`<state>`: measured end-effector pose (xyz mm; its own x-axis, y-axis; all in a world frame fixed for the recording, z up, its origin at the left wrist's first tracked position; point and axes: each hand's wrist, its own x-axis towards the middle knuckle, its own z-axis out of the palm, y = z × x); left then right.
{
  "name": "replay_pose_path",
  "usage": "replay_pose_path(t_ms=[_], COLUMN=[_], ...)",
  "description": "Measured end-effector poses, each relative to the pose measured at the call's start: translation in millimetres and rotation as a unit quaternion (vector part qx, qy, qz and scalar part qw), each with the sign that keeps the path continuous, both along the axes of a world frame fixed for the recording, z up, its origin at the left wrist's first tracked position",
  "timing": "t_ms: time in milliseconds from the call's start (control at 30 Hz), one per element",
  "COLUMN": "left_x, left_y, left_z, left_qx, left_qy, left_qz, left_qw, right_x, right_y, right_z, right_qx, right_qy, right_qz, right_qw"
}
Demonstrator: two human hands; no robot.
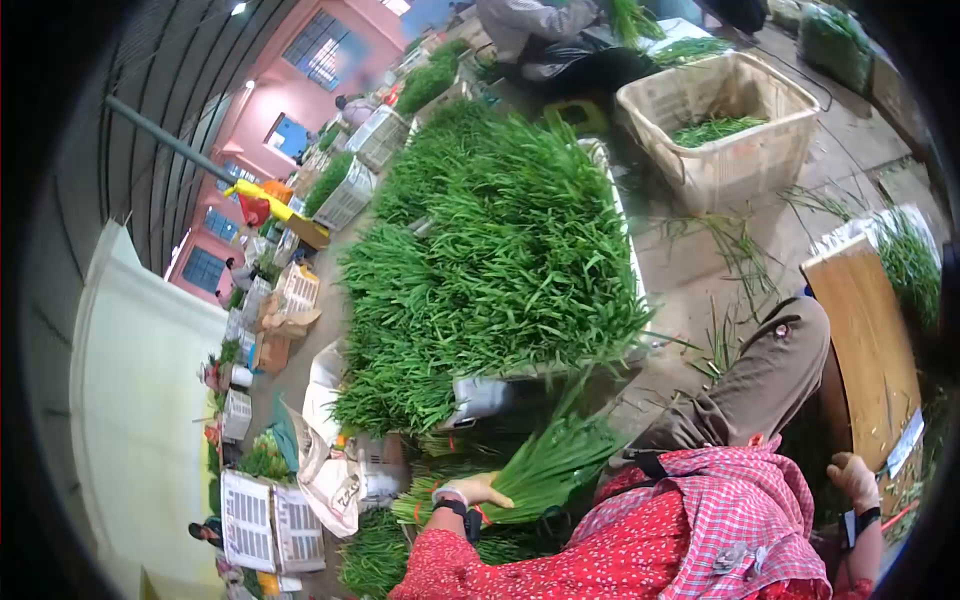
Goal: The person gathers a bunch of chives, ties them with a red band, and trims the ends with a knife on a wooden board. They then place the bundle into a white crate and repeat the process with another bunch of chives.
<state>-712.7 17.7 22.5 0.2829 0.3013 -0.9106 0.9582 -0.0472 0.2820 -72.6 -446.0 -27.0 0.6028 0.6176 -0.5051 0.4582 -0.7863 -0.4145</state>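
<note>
My left hand (478, 490) is closed round a bunch of long, flat green leaves (560, 455) that look like garlic chives. The leaves fan out to the right towards my knee, and a red band shows near the hand. My right hand (855, 480) is at the far right, beside the lower end of a wooden board (865, 340). Its fingers are curled in, and whatever they may hold is hidden. More banded bunches (380, 560) lie beneath and around my left hand.
A large mass of upright greens (490, 260) fills the middle. A pale plastic crate (720, 165) with some greens stands at upper right, near another person (530, 30). Loose leaves (740, 255) litter the floor. White crates (270, 515) and a sack (325, 460) are at left.
</note>
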Motion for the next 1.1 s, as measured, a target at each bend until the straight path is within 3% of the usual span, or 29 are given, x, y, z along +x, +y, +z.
replay_pose_path(t_ms=[33,133,167,267,333,367,400,467,500,533,567,600,633,700,767,867,900,967,1000,1033,1067,1100], left_x=[8,35,-13,-85,-17,-47,-43,-79,-82,-73,-61,-15,-7,42,107,178,191,219,256,273,290,310], left_y=[-2,0,16,57,60,73,68,54,53,48,34,13,6,-17,-33,-43,-40,-34,-40,-41,-39,-40], left_z=[4,41,-15,-57,41,18,26,-21,-40,-56,-60,-33,-60,-81,-65,-8,10,56,107,120,124,131], left_qx=[-0.043,-0.055,-0.027,-0.057,-0.002,0.025,0.129,0.372,0.363,0.319,0.309,0.264,0.235,0.228,0.220,0.308,0.353,0.433,0.410,0.432,0.421,0.365], left_qy=[0.012,0.134,0.133,0.128,0.223,0.242,0.274,0.382,0.408,0.427,0.346,0.289,0.249,0.164,0.072,-0.092,-0.128,-0.223,-0.146,-0.257,-0.383,-0.446], left_qz=[-0.018,-0.077,-0.138,-0.112,-0.165,-0.150,-0.225,-0.241,-0.214,-0.249,-0.257,-0.295,-0.310,-0.318,-0.347,-0.359,-0.415,-0.409,-0.422,-0.361,-0.327,-0.316], left_qw=[0.999,0.986,0.981,0.984,0.961,0.958,0.926,0.811,0.810,0.808,0.848,0.872,0.887,0.906,0.909,0.876,0.829,0.772,0.796,0.786,0.754,0.754], right_x=[6,-11,-9,-3,-5,-6,-8,-10,-8,-4,-1,1,4,7,4,5,2,-2,-9,-23,-20,-34], right_y=[-5,20,16,2,1,0,-1,1,0,-4,-6,-9,-13,-16,-6,-8,0,10,23,36,23,15], right_z=[-11,30,23,-1,-3,-2,-1,1,-2,-9,-16,-23,-29,-31,-16,-17,-5,22,52,103,93,119], right_qx=[-0.025,-0.069,-0.069,-0.045,-0.037,-0.034,-0.031,-0.020,-0.022,-0.023,-0.024,-0.022,-0.020,-0.020,-0.022,0.025,0.012,0.036,0.050,0.025,0.027,0.115], right_qy=[0.017,0.051,0.035,-0.017,-0.004,0.003,0.005,0.007,0.004,0.002,-0.001,0.018,0.036,0.042,0.020,0.023,-0.053,-0.091,-0.108,-0.111,-0.127,-0.159], right_qz=[0.000,-0.066,-0.067,-0.046,-0.066,-0.075,-0.071,-0.065,-0.052,-0.038,-0.024,-0.036,-0.049,-0.049,-0.026,-0.049,0.020,0.051,0.037,-0.019,-0.066,-0.098], right_qw=[1.000,0.994,0.995,0.998,0.997,0.997,0.997,0.998,0.998,0.999,0.999,0.999,0.998,0.998,0.999,0.998,0.998,0.994,0.992,0.993,0.989,0.976])
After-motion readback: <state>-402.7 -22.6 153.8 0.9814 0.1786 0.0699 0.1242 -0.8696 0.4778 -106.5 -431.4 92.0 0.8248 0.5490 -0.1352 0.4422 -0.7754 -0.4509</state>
